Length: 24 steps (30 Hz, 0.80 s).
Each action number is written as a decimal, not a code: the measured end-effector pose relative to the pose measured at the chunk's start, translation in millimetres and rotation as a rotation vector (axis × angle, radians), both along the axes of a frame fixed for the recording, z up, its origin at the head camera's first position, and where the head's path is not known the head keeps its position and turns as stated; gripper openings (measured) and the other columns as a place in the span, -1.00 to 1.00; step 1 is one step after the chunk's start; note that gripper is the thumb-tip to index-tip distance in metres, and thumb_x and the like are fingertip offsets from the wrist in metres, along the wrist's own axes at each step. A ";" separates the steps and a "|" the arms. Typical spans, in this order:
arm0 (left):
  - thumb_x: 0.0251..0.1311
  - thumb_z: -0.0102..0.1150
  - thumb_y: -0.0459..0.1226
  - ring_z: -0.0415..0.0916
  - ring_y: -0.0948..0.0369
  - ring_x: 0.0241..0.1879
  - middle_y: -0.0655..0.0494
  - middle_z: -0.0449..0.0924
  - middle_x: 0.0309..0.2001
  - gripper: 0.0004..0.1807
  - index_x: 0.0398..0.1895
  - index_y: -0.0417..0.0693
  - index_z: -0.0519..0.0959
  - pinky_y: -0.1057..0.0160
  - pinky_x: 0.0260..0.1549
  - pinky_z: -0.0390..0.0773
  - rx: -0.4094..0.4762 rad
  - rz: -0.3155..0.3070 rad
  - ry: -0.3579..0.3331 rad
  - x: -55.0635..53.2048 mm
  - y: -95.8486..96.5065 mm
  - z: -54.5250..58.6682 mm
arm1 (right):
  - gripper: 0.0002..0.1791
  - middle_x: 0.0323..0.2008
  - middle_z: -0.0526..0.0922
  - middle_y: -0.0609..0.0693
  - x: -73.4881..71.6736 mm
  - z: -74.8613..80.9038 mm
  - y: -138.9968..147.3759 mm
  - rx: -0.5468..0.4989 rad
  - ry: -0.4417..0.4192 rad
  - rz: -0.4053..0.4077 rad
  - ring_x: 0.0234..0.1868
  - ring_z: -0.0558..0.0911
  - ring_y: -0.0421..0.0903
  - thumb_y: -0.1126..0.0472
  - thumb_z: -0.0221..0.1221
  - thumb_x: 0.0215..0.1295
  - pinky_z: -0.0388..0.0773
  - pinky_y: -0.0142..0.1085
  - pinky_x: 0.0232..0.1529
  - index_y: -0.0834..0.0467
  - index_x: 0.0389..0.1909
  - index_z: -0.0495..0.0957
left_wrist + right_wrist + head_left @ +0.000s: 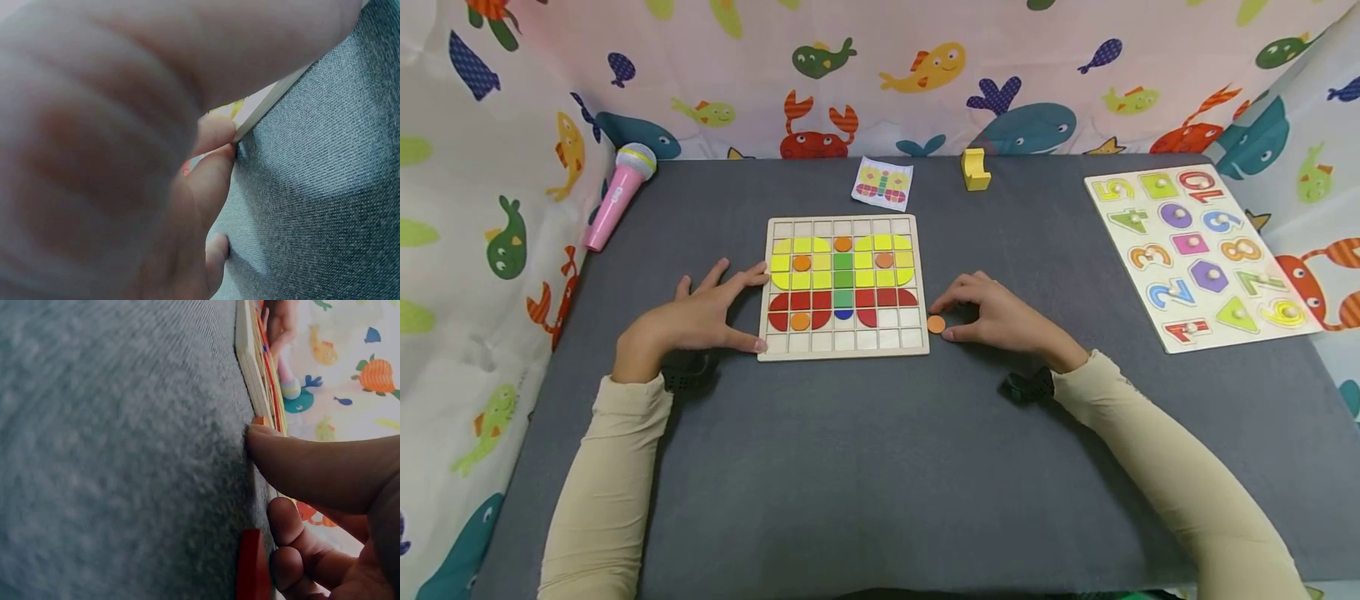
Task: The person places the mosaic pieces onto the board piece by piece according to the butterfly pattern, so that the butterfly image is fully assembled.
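Observation:
A wooden grid board (891, 342) lies flat, with yellow, red, green, blue and orange pieces forming a butterfly pattern. My left hand (700, 315) has its fingers spread, with thumb and fingertips touching the board's left edge. Just off the right edge, my right hand (1000, 315) pinches an orange disc (936, 324) between thumb and index finger. Only a sliver of that disc (260, 420) shows past the thumb in the right wrist view. A red piece (252, 565) is near the curled fingers there; in the head view I cannot see it.
Behind the board lie a butterfly picture card (882, 184) and a yellow block (975, 170). A pink toy microphone (621, 196) is at the back left. A number-and-shape puzzle board (1206, 258) lies at the right. Fish-print curtain (737, 75) borders the grey table (850, 475).

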<state>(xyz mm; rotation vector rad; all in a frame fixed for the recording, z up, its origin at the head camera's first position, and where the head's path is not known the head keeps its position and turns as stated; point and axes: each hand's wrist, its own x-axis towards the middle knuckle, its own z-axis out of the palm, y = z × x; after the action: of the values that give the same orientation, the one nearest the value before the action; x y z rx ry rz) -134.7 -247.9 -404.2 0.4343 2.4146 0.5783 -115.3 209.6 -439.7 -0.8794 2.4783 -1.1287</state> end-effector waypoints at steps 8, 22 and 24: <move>0.01 0.58 0.28 -0.61 -0.25 0.66 -0.19 -0.25 0.74 0.33 0.76 0.20 -0.01 -0.55 0.38 -0.60 0.038 0.009 0.015 -1.8 -5.3 -6.3 | -0.74 -0.12 0.66 -0.02 -3.9 2.0 -5.8 0.016 0.037 -0.017 -0.08 0.46 -0.02 0.24 0.52 0.31 0.40 -0.09 -0.05 0.13 -0.02 0.74; -0.03 0.57 0.34 -0.62 -0.24 0.66 -0.13 -0.27 0.75 0.35 0.76 0.25 -0.01 -0.56 0.36 -0.62 0.034 0.003 0.016 -3.8 -6.1 -10.5 | -0.72 -0.30 0.65 -0.04 -10.3 10.1 -51.1 -0.059 -0.003 -0.007 -0.26 0.57 -0.06 0.31 0.52 0.29 0.50 -0.26 -0.21 0.23 -0.02 0.72; -0.01 0.57 0.32 -0.61 -0.24 0.67 -0.12 -0.25 0.75 0.32 0.75 0.22 0.02 -0.55 0.37 -0.60 0.045 0.013 0.010 0.2 -2.9 -2.6 | -0.72 -0.30 0.65 -0.03 -10.5 10.8 -57.7 -0.031 0.031 0.020 -0.25 0.57 -0.07 0.32 0.51 0.29 0.52 -0.23 -0.20 0.25 -0.02 0.72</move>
<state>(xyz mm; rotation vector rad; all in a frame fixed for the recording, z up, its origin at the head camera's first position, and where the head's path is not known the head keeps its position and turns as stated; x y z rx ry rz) -134.4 -250.9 -406.8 0.4414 2.4201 0.6386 -125.8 151.9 -428.9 -0.9354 2.4771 -1.1576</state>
